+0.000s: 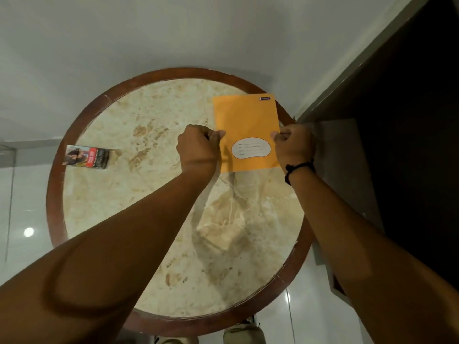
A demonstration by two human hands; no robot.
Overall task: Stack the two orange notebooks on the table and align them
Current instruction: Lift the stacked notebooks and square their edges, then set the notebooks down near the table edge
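Note:
One orange notebook cover (244, 120) with a white label oval faces up over the right side of the round marble table (139, 199). My left hand (198, 147) pinches its left edge and my right hand (295, 145) pinches its right edge, both fists closed on it. Whether a second orange notebook lies under the top one I cannot tell; only one cover shows. The notebook's far right corner reaches past the table's wooden rim. My right wrist carries a black cord bracelet.
A small printed box (87, 157) lies near the table's left rim. A dark wooden cabinet (397, 120) stands close against the table's right side. White tiled floor surrounds the table, and shoes (242, 332) show below its near edge.

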